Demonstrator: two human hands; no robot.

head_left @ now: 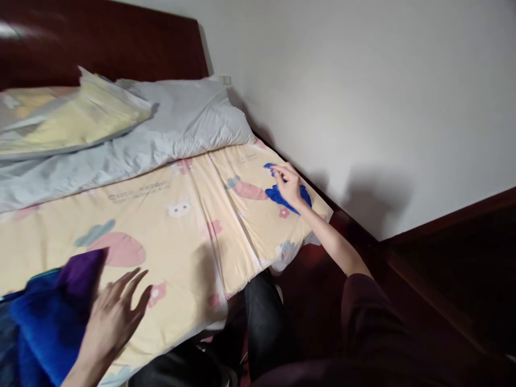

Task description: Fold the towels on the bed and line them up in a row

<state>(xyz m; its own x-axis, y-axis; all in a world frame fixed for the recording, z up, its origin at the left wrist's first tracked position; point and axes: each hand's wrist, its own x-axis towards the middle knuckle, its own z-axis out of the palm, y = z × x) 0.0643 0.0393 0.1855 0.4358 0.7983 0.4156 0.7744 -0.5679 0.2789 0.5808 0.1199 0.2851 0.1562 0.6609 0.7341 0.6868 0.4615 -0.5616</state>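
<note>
My right hand [287,181] is over the right side of the bed. Its fingers are pinched together at a small blue cloth [305,196]. Part of that crumpled cloth is hidden beneath the hand, and a bit of blue shows by the fingertips. My left hand [116,309] hovers low over the bed at the lower left, fingers spread and holding nothing. Beside it lies a fluffy blue garment [46,322], with a purple cloth [83,273] against it.
A yellow sheet [161,236] printed with carrots and rabbits covers the bed. Along the headboard [121,43] lie a long grey pillow [193,115] and a yellow pillow [92,115]. A white wall [363,107] borders the right. My legs [268,317] are by the bed's front edge.
</note>
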